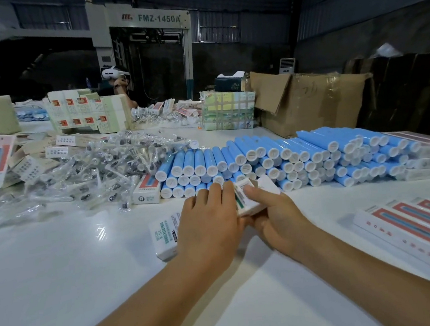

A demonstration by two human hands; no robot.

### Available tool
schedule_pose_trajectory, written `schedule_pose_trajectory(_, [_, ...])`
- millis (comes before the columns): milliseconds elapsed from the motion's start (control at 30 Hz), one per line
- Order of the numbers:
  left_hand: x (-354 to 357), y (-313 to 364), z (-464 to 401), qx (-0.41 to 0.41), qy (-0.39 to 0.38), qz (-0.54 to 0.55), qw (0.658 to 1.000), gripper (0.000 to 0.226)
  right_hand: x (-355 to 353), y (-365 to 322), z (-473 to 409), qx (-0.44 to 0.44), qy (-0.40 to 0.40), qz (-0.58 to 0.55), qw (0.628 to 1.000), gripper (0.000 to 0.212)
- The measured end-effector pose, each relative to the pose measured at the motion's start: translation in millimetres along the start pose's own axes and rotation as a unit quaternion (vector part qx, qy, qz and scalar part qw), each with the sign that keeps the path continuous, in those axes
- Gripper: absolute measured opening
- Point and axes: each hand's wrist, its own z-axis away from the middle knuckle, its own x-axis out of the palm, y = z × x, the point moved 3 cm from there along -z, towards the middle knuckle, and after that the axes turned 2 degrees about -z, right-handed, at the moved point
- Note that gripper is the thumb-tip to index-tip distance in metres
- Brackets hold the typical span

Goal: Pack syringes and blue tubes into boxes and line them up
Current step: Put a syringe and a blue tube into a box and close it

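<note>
Both my hands are on one white box at table centre. My left hand (209, 224) lies over the box (249, 201), fingers straight and close together, tips reaching past its far end to touch the front row of blue tubes (261, 160). My right hand (275, 220) grips the box from the right, index finger stretched along its top, thumb tucked underneath, other fingers curled below, partly hidden. The far end flap of the box looks open, just beyond my left fingertips. I judge this as the loading step: box held ready, tube not yet picked. A second box (163, 237) lies flat just left of my left wrist. The bagged syringes (98, 169) are piled well left of and beyond my left fingers. Finished boxes (414, 224) sit in a row well right of my right knuckles. The next move calls for pinching one tube off the stack, sliding it into the open end, then adding a syringe.
</note>
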Motion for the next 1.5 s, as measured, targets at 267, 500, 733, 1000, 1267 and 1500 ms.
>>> schedule_pose_trajectory(267, [-1, 5, 9, 0.060, 0.039, -0.063, 0.995, 0.060, -4, 4, 11, -0.225, 0.016, 0.537, 0.813, 0.019])
schedule_pose_trajectory(500, [-8, -2, 7, 0.035, 0.065, -0.036, 0.997, 0.066, 0, -4, 8, -0.043, -0.031, 0.173, 0.984, 0.031])
schedule_pose_trajectory(733, [-11, -2, 8, 0.033, 0.071, -0.007, 0.997, 0.068, -2, -9, 7, -0.069, -0.035, 0.180, 0.981, 0.030])
schedule_pose_trajectory(1000, [-9, -4, 9, 0.047, 0.075, -0.012, 0.996, 0.067, -3, -11, 6, -0.057, -0.051, 0.130, 0.989, 0.037])
schedule_pose_trajectory(1267, [-9, 1, 8, 0.053, 0.058, -0.031, 0.996, 0.067, -2, 1, 9, -0.089, -0.026, 0.195, 0.976, 0.034])
schedule_pose_trajectory(1500, [-7, -6, 7, 0.032, 0.033, -0.025, 0.999, 0.068, -2, -5, 10, -0.127, -0.007, 0.400, 0.907, 0.033])
